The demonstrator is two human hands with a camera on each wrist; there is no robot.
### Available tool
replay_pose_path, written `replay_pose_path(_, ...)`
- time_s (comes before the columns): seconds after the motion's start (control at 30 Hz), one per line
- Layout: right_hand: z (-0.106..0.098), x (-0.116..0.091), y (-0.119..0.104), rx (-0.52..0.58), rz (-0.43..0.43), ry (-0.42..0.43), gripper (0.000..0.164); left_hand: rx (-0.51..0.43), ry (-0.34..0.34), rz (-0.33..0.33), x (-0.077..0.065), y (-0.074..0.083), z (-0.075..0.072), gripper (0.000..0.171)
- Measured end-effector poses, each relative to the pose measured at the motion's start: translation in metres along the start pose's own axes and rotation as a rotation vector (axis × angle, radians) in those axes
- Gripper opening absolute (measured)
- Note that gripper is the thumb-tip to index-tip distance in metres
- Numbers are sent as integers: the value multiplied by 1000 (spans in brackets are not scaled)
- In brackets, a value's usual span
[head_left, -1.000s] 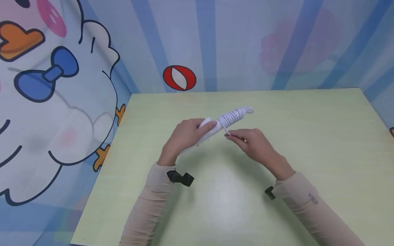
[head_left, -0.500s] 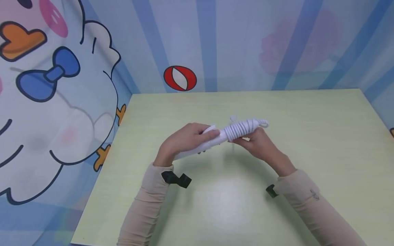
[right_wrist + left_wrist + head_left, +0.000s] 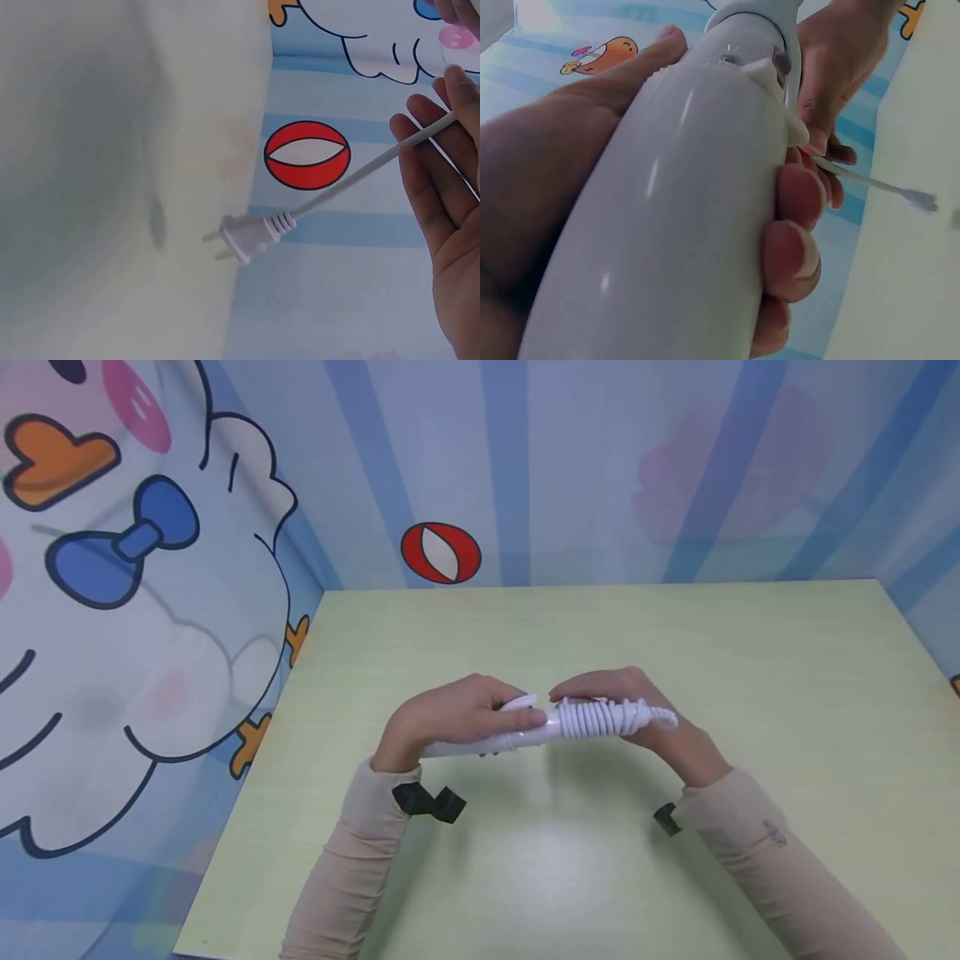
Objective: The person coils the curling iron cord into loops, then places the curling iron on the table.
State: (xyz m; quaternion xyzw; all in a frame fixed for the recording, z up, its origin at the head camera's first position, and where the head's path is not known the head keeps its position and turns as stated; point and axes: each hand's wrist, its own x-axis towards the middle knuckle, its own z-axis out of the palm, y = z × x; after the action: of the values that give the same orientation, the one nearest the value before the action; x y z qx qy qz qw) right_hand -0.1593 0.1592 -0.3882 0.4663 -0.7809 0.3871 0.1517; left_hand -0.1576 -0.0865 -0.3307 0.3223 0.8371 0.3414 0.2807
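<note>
A long white appliance that looks like a curling iron (image 3: 517, 740) is held level above the table. White power cord (image 3: 592, 720) is wound in several close turns around its right part. My left hand (image 3: 457, 714) grips the body, thumb along the near side beside a raised lever (image 3: 519, 702); the fingertips curl under it in the left wrist view. Behind the wound part, my right hand (image 3: 611, 685) pinches the cord's free end. In the right wrist view this cord (image 3: 345, 182) crosses the fingers, and its two-pin plug (image 3: 251, 234) hangs free.
A pale green table (image 3: 555, 877) lies beneath both hands. Printed walls stand behind and to the left, with a red ball picture (image 3: 441, 553) and a large white bird (image 3: 172, 635). Black wrist mounts (image 3: 431, 802) sit at the sleeves.
The appliance has come lower and turned from slanted to level. My right hand has passed from the near side of it to the far side, carrying the cord around.
</note>
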Motion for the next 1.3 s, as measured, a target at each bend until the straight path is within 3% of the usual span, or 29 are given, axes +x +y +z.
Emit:
replay_pose_path(0.1,-6,4,0,6,23,-59,25,37,-10,-3,-2,5,1,27)
replay_pose_path(0.27,-13,6,4,-118,72,-144,19,151,-20,-3,-5,14,5,28)
replay_pose_path(0.47,-19,6,7,-215,70,-153,20,256,-23,-19,-7,21,12,35)
replay_pose_path(0.57,-21,7,8,-237,51,-144,20,350,-3,-76,-5,24,19,37)
replay_pose_path(0.8,-18,11,4,-322,43,-173,14,619,85,-293,8,27,42,46)
replay_pose_path(0.97,-16,12,-1,-387,97,-211,12,600,173,-399,20,15,50,48)
replay_pose_path(1.17,-11,12,-6,-465,202,-249,11,534,268,-432,30,-3,50,53)
replay_pose_path(1.3,-5,12,-9,-447,270,-224,15,493,352,-435,34,-11,46,51)
